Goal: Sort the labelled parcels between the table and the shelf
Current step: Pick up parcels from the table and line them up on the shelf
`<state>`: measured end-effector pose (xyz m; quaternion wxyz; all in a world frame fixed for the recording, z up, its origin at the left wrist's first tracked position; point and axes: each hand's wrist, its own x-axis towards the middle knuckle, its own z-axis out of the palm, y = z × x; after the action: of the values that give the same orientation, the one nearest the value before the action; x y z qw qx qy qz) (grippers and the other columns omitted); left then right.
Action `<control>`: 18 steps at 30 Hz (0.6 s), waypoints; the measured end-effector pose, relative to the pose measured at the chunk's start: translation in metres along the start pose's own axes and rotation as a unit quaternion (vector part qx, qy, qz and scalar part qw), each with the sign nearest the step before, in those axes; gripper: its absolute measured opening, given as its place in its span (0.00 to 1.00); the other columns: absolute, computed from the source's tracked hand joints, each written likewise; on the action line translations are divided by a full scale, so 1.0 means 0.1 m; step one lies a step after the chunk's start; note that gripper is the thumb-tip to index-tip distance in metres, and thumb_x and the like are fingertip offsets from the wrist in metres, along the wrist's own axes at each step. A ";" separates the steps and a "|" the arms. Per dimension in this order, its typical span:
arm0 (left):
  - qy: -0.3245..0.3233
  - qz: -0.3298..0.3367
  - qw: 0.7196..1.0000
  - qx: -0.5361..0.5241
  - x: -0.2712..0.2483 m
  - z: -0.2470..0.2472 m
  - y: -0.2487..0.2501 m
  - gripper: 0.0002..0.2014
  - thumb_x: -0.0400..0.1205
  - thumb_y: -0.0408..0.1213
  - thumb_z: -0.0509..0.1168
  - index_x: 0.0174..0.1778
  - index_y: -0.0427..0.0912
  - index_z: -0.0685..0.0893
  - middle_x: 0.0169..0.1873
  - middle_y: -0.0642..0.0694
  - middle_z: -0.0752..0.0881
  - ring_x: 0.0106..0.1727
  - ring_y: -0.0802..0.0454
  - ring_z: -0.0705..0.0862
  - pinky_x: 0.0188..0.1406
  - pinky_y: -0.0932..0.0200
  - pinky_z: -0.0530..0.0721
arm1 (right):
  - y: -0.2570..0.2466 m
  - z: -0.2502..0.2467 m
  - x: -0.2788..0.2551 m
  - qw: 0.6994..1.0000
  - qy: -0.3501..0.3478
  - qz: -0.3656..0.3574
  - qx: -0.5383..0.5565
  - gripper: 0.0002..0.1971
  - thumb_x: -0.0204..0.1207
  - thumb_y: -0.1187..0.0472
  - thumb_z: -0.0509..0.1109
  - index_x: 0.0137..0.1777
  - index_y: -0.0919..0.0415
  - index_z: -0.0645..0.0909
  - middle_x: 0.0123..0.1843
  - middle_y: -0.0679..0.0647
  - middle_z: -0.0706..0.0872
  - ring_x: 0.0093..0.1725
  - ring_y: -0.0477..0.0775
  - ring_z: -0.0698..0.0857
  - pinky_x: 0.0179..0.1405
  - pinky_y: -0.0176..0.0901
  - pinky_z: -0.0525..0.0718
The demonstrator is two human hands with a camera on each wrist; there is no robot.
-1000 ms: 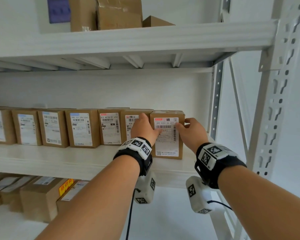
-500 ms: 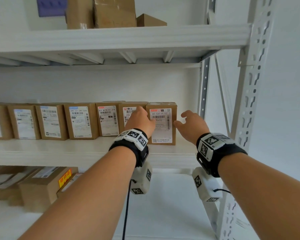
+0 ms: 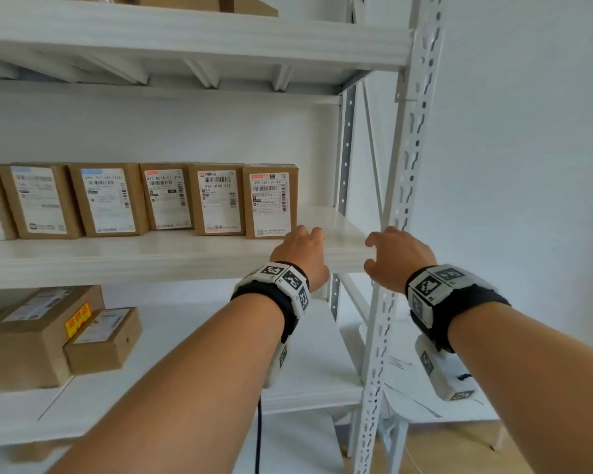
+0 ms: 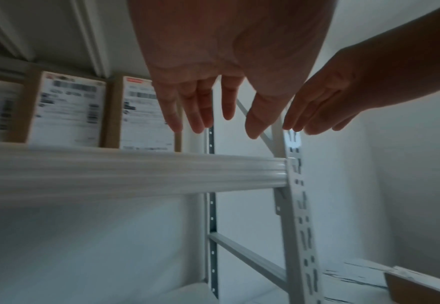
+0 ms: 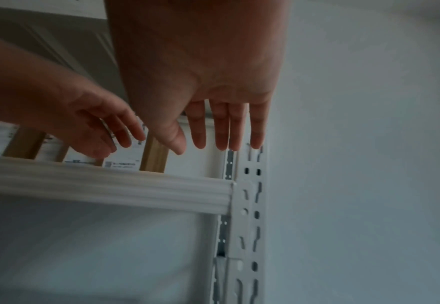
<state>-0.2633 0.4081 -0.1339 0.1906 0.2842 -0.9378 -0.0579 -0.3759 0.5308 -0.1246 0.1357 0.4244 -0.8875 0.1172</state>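
Note:
Several brown labelled parcels stand upright in a row on the middle shelf. The rightmost parcel ends the row, with bare shelf to its right. My left hand hovers in front of and below that parcel, fingers straight and holding nothing; the left wrist view shows its fingers spread before the parcel's label. My right hand is empty too, level with the shelf's right end beside the post; its straight fingers show in the right wrist view.
A white perforated upright post stands between my hands. The lower shelf holds more boxes at the left. More cartons sit on the top shelf. A white wall is to the right.
Both hands have let go of the rightmost parcel and drawn back and down from it. The parcel now stands alone at the end of the row.

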 end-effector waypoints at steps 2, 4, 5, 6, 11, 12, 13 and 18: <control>-0.012 0.020 1.000 -0.007 -0.01 0.12 0.18 0.27 0.82 0.36 0.63 0.78 0.45 0.67 0.72 0.43 0.71 0.71 0.43 0.72 0.64 0.49 0.77 | 0.18 0.03 -0.10 1.000 -0.008 0.014 -0.013 0.21 0.82 0.55 0.63 0.75 0.52 0.74 0.69 0.53 0.77 0.67 0.56 0.78 0.60 0.50 0.79; -0.024 0.035 0.999 -0.013 0.00 0.24 0.36 0.25 0.82 0.35 0.61 0.77 0.44 0.68 0.71 0.42 0.72 0.70 0.43 0.72 0.64 0.49 0.78 | 0.37 0.06 -0.17 0.999 -0.010 0.028 -0.021 0.21 0.82 0.54 0.62 0.74 0.52 0.75 0.68 0.53 0.78 0.67 0.56 0.78 0.59 0.50 0.79; -0.030 0.041 0.999 -0.018 0.01 0.30 0.45 0.25 0.82 0.35 0.61 0.77 0.44 0.68 0.71 0.42 0.72 0.70 0.42 0.73 0.64 0.48 0.78 | 0.46 0.07 -0.20 0.999 -0.011 0.035 -0.023 0.21 0.82 0.54 0.62 0.74 0.52 0.75 0.68 0.53 0.77 0.68 0.56 0.78 0.59 0.50 0.79; -0.037 0.046 0.998 -0.024 0.03 0.36 0.54 0.25 0.82 0.35 0.61 0.77 0.43 0.68 0.71 0.42 0.72 0.70 0.42 0.73 0.65 0.47 0.78 | 0.57 0.09 -0.22 0.999 -0.013 0.042 -0.024 0.21 0.82 0.54 0.62 0.74 0.51 0.74 0.69 0.53 0.77 0.68 0.56 0.77 0.59 0.50 0.79; -0.074 0.070 0.993 -0.054 0.15 0.74 1.06 0.24 0.83 0.34 0.60 0.76 0.42 0.68 0.71 0.40 0.73 0.69 0.40 0.76 0.66 0.46 0.78 | 1.20 0.23 -0.32 0.995 -0.037 0.083 -0.035 0.20 0.82 0.55 0.62 0.74 0.50 0.75 0.69 0.52 0.77 0.69 0.55 0.76 0.57 0.48 0.77; -0.078 0.076 0.992 -0.057 0.18 0.83 1.18 0.24 0.83 0.34 0.60 0.76 0.42 0.68 0.71 0.40 0.73 0.69 0.40 0.76 0.66 0.47 0.78 | 1.35 0.27 -0.35 0.994 -0.044 0.092 -0.038 0.20 0.82 0.55 0.62 0.73 0.51 0.75 0.69 0.52 0.77 0.69 0.55 0.76 0.57 0.48 0.77; -0.083 0.080 0.992 -0.058 0.22 0.92 1.31 0.24 0.83 0.34 0.59 0.77 0.42 0.68 0.71 0.40 0.73 0.69 0.41 0.76 0.66 0.47 0.77 | 1.50 0.29 -0.36 0.993 -0.049 0.101 -0.041 0.20 0.82 0.55 0.62 0.73 0.51 0.75 0.68 0.52 0.77 0.68 0.55 0.76 0.58 0.48 0.77; -0.109 0.096 0.988 -0.060 0.46 1.39 2.03 0.23 0.84 0.36 0.59 0.76 0.43 0.68 0.71 0.41 0.74 0.69 0.41 0.75 0.63 0.49 0.77 | 2.35 0.40 -0.42 0.987 -0.067 0.140 -0.041 0.19 0.81 0.54 0.62 0.72 0.50 0.76 0.67 0.52 0.77 0.68 0.55 0.77 0.58 0.48 0.77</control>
<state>-0.4562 0.5514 -0.2027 0.1091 0.1729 -0.9707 -0.1264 -0.5408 0.6925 -0.1986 0.0753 0.2969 -0.9494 0.0694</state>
